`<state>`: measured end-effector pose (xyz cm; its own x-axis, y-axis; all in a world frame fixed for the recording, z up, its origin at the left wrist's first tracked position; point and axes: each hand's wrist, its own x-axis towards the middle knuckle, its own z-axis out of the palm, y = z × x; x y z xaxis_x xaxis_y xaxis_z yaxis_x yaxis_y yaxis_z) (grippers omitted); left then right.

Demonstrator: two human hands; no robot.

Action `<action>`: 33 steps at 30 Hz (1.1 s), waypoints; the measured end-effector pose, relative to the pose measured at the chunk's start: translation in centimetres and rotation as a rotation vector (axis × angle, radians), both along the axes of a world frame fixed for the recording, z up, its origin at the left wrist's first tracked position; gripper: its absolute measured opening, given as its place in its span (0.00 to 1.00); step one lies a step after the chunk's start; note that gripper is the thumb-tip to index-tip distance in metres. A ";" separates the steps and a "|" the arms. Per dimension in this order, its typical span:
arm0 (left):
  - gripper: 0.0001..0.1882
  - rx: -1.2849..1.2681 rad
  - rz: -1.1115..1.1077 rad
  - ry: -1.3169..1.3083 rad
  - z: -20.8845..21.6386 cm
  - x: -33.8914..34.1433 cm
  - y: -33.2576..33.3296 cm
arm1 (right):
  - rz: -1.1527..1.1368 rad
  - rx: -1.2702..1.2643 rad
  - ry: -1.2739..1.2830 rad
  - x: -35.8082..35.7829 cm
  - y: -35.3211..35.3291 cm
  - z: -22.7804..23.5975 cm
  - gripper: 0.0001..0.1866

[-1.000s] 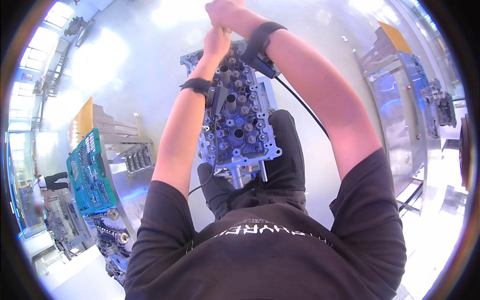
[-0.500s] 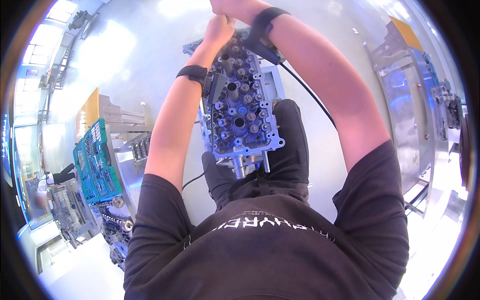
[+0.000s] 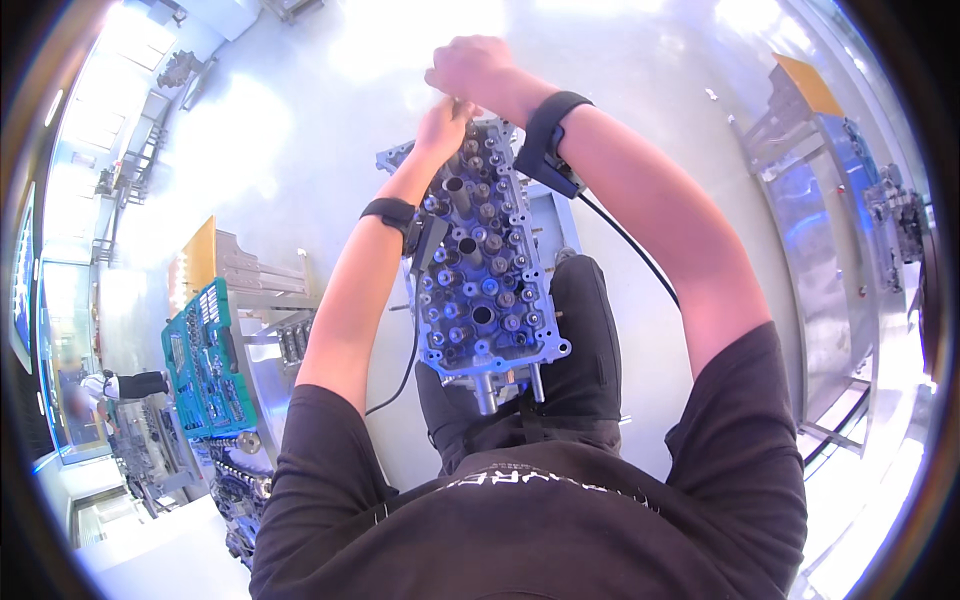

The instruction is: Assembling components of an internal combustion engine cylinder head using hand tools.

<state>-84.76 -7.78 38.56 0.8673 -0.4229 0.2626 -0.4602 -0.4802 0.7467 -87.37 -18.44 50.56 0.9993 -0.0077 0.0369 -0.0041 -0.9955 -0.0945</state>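
A metal engine cylinder head [image 3: 490,270] stretches away from me between my legs, with rows of valve springs and round bores on its top. At its far end my left hand [image 3: 445,130] is closed, fingers curled round a small dark part that barely shows. Just above and beyond it, my right hand [image 3: 476,72] is closed too, its back toward me; whatever it grips is hidden by the fingers. Both wrists carry black straps with boxy devices, and a cable runs from each.
To the left, a green tool case [image 3: 208,360] full of sockets stands open by a metal bench. Engine parts [image 3: 240,480] lie below it. A steel bench [image 3: 810,240] with an engine assembly stands on the right. Farther left is another person [image 3: 125,385].
The whole scene sits lower in the picture, so my right hand now shows fully. Both hands stay closed at the far end of the cylinder head.
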 end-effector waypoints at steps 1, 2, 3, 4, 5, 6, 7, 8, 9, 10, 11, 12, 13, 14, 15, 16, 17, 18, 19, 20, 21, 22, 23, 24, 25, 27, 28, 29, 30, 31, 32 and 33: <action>0.13 -0.020 -0.039 0.052 0.0 0.2 0.2 | 0.021 0.009 -0.019 0.0 -0.1 -0.1 0.18; 0.14 -0.040 -0.079 0.105 -0.1 0.4 0.3 | 0.042 0.018 -0.038 0.0 -0.3 -0.2 0.18; 0.14 -0.038 -0.081 0.100 -0.3 0.5 0.2 | 0.040 0.020 -0.043 0.1 -0.4 -0.4 0.18; 0.14 -0.050 -0.080 0.091 -0.7 0.6 0.2 | 0.046 0.053 -0.026 0.0 -0.5 -0.3 0.18; 0.13 -0.062 -0.080 0.082 -1.1 0.8 0.2 | 0.052 0.085 -0.007 0.1 -0.5 -0.3 0.18; 0.11 -0.093 -0.100 0.072 -1.4 1.1 0.1 | 0.055 0.086 -0.013 0.2 -0.7 -0.1 0.18; 0.11 -0.090 -0.099 0.069 -1.8 1.4 0.2 | 0.079 0.095 0.015 0.3 -0.8 0.0 0.18; 0.10 -0.129 -0.110 0.092 -2.2 1.6 0.4 | 0.105 0.104 0.042 0.4 -0.9 0.2 0.18; 0.09 -0.169 -0.119 0.115 -2.5 2.0 0.6 | 0.109 0.107 0.040 0.6 -0.7 0.4 0.18; 0.09 -0.168 -0.123 0.116 -2.6 2.0 0.4 | 0.179 0.102 -0.026 0.8 -1.0 0.1 0.16; 0.09 -0.147 -0.107 0.117 -2.7 2.0 0.5 | 0.250 0.096 -0.092 1.0 -1.2 0.0 0.16; 0.08 -0.126 -0.090 0.118 -2.8 1.9 0.5 | 0.250 0.097 -0.091 1.6 -1.7 -0.6 0.16; 0.08 -0.136 -0.108 0.118 -2.5 1.7 -0.7 | 0.440 0.149 -0.233 2.4 -3.6 -1.5 0.13; 0.08 -0.139 -0.111 0.108 -2.5 1.5 -0.8 | 0.652 0.216 -0.374 2.6 -4.0 -1.8 0.09; 0.07 -0.144 -0.114 0.098 -2.5 1.4 -1.0 | 0.657 0.216 -0.371 3.0 -4.4 -1.9 0.09; 0.07 -0.139 -0.092 0.097 -2.7 1.6 -0.3 | 0.712 0.078 -0.298 3.4 -3.9 -0.9 0.06; 0.07 -0.145 -0.090 0.094 -2.9 1.8 0.3 | 0.766 -0.063 -0.227 3.7 -3.3 -0.4 0.04; 0.06 -0.152 -0.086 0.092 -3.1 2.0 0.9 | 0.790 -0.056 -0.229 3.9 -2.8 -0.5 0.04; 0.06 -0.160 -0.062 0.085 -3.2 1.9 0.8 | 0.811 -0.094 -0.204 4.3 -3.0 -0.6 0.05; 0.06 -0.189 -0.074 0.072 -3.3 1.8 0.4 | 0.827 -0.136 -0.179 4.4 -3.4 -0.5 0.07; 0.05 -0.218 -0.085 0.058 -3.3 1.8 0.1 | 0.848 -0.146 -0.181 4.4 -3.8 -0.4 0.07; 0.04 -0.224 -0.068 0.088 -3.0 1.5 -0.2 | 0.901 -0.124 -0.197 3.7 -4.3 -0.2 0.09; 0.04 -0.232 -0.053 0.085 -3.0 1.4 -0.1 | 0.953 -0.101 -0.212 3.4 -4.5 -0.2 0.11; 0.04 -0.216 -0.057 0.105 -2.9 1.4 0.1 | 0.969 -0.107 -0.211 3.5 -4.4 -0.1 0.11; 0.04 -0.201 -0.066 0.130 -2.8 1.2 0.1 | 0.987 -0.121 -0.194 3.6 -4.4 -0.1 0.11; 0.05 -0.206 -0.038 0.124 -2.5 0.9 0.1 | 1.012 -0.143 -0.170 3.9 -4.4 -0.1 0.12; 0.05 -0.200 -0.029 0.141 -2.5 0.8 0.3 | 1.019 -0.171 -0.168 4.1 -4.3 0.0 0.11; 0.05 -0.194 -0.022 0.158 -2.5 0.7 0.4 | 1.025 -0.199 -0.167 4.2 -4.2 0.0 0.11; 0.05 -0.201 -0.010 0.162 -2.5 0.7 0.5 | 1.038 -0.201 -0.161 4.5 -4.2 -0.3 0.11; 0.05 -0.205 -0.013 0.158 -2.6 0.7 0.5 | 1.036 -0.197 -0.196 4.8 -4.2 -0.6 0.11; 0.06 -0.207 -0.017 0.154 -2.7 0.8 0.5 | 1.032 -0.190 -0.231 5.1 -4.4 -0.9 0.10; 0.06 -0.210 -0.013 0.158 -2.7 0.9 0.4 | 1.036 -0.190 -0.227 5.3 -4.6 -1.2 0.10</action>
<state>-83.85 -7.35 35.83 0.8992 -0.3853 0.2074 -0.3353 -0.3021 0.8924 -82.05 -23.09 49.38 0.4860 0.8637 0.1339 0.8475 -0.5031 0.1694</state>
